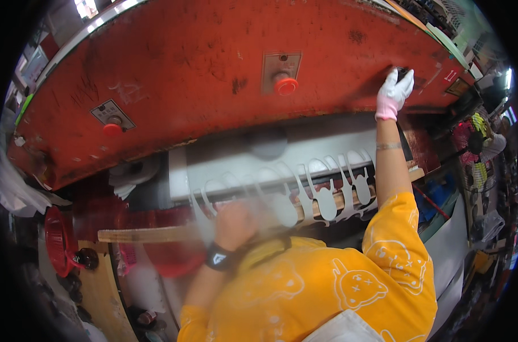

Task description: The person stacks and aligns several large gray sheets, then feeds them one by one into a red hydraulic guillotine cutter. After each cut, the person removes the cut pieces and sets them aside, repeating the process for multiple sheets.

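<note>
My right hand (394,92), in a white glove with a pink cuff, is raised to the red machine panel (202,62). Its fingers are stretched out and apart, with the tips at a small dark fitting (404,72). My bare left hand (236,223) is smeared by motion, so its fingers cannot be made out. It is at the near edge of a thin white sheet with rounded cut-outs (326,203); whether it grips the sheet does not show. Behind the cut-out sheet lies a flat white board (213,165), below the panel.
Two red push buttons, a middle one (285,85) and a left one (113,129), stick out of the panel. A wooden bar (148,234) runs along the near side. To the left is a red plastic basket (56,242); a fan (474,145) stands at the right.
</note>
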Action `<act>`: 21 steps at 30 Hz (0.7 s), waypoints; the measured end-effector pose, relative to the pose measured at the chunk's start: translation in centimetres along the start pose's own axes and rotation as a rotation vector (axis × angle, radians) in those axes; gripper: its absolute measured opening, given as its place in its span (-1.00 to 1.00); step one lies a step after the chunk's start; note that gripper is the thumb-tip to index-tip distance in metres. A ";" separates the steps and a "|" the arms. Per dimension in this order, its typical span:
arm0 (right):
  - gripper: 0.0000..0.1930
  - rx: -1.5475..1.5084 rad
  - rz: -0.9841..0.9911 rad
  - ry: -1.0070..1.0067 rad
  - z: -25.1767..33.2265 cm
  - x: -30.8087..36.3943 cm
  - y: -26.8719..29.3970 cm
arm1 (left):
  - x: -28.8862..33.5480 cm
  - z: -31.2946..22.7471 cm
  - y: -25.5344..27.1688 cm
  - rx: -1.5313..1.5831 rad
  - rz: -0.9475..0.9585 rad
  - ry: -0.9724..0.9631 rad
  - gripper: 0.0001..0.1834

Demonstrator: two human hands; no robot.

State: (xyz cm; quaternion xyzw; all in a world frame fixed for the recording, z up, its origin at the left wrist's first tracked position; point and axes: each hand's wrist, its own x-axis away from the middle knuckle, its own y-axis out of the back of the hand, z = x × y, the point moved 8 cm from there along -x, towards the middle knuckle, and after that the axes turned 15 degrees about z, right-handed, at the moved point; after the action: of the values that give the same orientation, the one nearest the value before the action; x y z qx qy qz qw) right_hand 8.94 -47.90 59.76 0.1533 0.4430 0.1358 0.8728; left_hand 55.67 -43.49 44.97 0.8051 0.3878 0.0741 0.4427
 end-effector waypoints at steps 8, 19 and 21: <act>-0.41 -0.164 0.528 0.093 3.7 12.5 2.5 | -4.3 2.4 2.7 -0.148 -0.101 0.114 -0.73; -0.61 0.161 1.157 0.460 11.6 23.3 1.6 | -3.8 2.1 2.6 -0.233 -0.069 0.127 -0.73; -0.60 0.219 1.188 0.446 11.5 23.7 1.3 | -3.8 2.2 2.5 -0.253 -0.067 0.132 -0.74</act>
State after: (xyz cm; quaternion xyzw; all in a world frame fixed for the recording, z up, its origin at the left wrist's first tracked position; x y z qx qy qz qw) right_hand 31.70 -39.59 49.33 0.4288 0.4645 0.5788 0.5151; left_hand 55.50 -48.32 46.45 0.7228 0.4303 0.1601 0.5164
